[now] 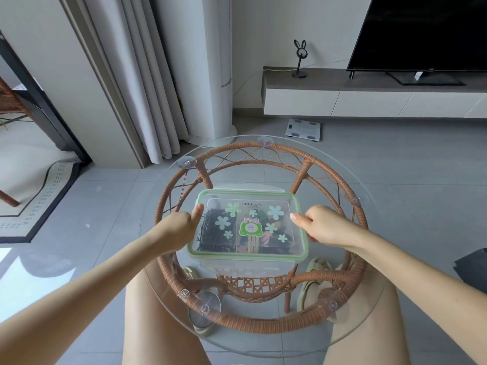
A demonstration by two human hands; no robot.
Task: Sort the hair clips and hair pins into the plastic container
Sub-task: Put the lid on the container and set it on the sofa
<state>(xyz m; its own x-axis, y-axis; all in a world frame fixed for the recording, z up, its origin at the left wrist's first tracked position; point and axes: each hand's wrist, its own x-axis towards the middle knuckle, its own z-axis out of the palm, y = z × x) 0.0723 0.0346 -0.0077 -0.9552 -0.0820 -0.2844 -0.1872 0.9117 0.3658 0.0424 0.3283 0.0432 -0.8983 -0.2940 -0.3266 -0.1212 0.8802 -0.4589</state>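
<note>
A clear plastic container [247,256] with a green-rimmed lid sits in the middle of the round glass table [374,259]. Flower stickers and a frog sticker [250,228] decorate the lid. Through the lid I see dark hair pins [210,230] on the left side and hair clips [274,239] on the right side. My left hand [181,225] grips the container's left edge, thumb on the lid. My right hand [321,223] holds the right edge, thumb on the lid rim.
The glass top rests on a brown wicker frame [263,322] with clear suction cups. My bare legs are under the table, with slippers [313,275] on the grey tiled floor. A TV stand [369,96], a TV, a bathroom scale [303,129] and curtains lie beyond.
</note>
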